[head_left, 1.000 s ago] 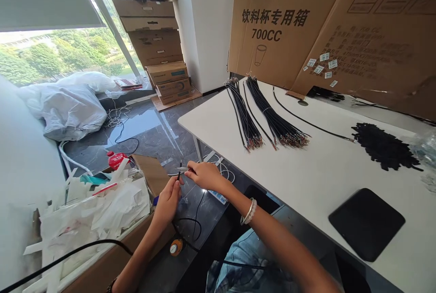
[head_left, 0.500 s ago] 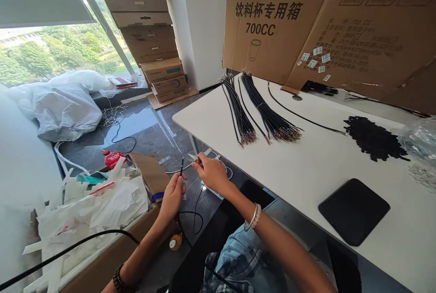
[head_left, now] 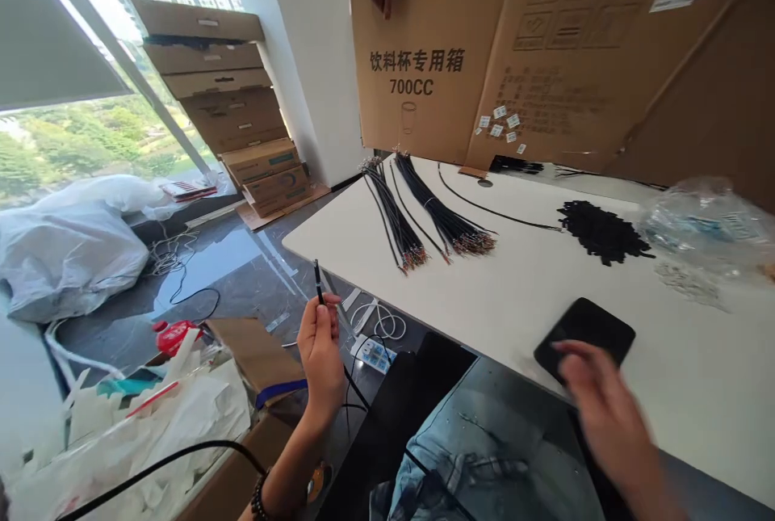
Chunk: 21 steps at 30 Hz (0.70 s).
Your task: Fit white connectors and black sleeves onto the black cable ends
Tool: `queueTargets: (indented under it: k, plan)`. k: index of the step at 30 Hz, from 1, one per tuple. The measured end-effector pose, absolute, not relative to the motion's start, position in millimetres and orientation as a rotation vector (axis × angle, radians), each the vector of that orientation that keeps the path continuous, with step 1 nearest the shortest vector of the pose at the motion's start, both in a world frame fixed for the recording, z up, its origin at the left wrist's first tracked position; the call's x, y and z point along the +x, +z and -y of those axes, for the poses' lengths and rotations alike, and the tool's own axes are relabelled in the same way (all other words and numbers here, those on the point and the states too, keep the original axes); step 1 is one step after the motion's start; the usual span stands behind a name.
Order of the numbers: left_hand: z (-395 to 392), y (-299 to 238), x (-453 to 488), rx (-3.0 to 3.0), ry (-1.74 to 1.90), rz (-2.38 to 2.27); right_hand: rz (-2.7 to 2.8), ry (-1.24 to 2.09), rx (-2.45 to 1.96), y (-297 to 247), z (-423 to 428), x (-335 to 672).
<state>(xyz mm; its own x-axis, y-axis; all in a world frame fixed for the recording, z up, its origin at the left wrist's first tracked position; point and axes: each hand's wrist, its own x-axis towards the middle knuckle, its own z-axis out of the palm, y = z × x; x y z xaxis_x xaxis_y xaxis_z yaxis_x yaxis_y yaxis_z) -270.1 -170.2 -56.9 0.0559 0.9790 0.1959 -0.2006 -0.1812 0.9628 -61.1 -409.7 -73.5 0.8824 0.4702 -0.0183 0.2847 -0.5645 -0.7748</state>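
Observation:
My left hand (head_left: 320, 347) is closed around a thin black cable (head_left: 317, 272), its end pointing up past the fingers, to the left of the table's edge. The cable's length trails down behind the hand and across my lap. My right hand (head_left: 605, 404) is over the front of the white table (head_left: 484, 303), partly in front of a black rounded pad (head_left: 584, 331). Motion smears its fingers, and I cannot make out anything in them. Farther back on the table lie two bundles of black cables (head_left: 396, 222) (head_left: 445, 210) with bare wire ends, and single cables beside them.
A heap of black strips (head_left: 602, 232) and a clear plastic bag (head_left: 708, 218) are on the table's right. Cardboard (head_left: 424, 36) stands along the back. At lower left is a box of scraps (head_left: 157, 424). A power strip (head_left: 372, 353) lies on the floor.
My right hand has moved from beside the left hand, where it held a pointed blade, rightward to the pad. My left hand still holds the cable, and the view has shifted.

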Motion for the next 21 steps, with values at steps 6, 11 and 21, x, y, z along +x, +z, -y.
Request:
queueTargets:
  k: [6, 11, 21]
  plan:
    - [213.7, -3.3, -201.8, 1.305, 1.437, -0.606, 0.238, -0.187, -2.838, -93.8, 526.6, 48.7]
    - [244.4, 19.6, -158.5, 1.412, 1.281, -0.321, 0.193, -0.294, -2.838, -118.5, 558.9, 80.6]
    - [255.8, 8.2, -120.1, 1.629, 1.080, -0.154, -0.151, -0.575, -2.446, -89.9, 615.5, 126.0]
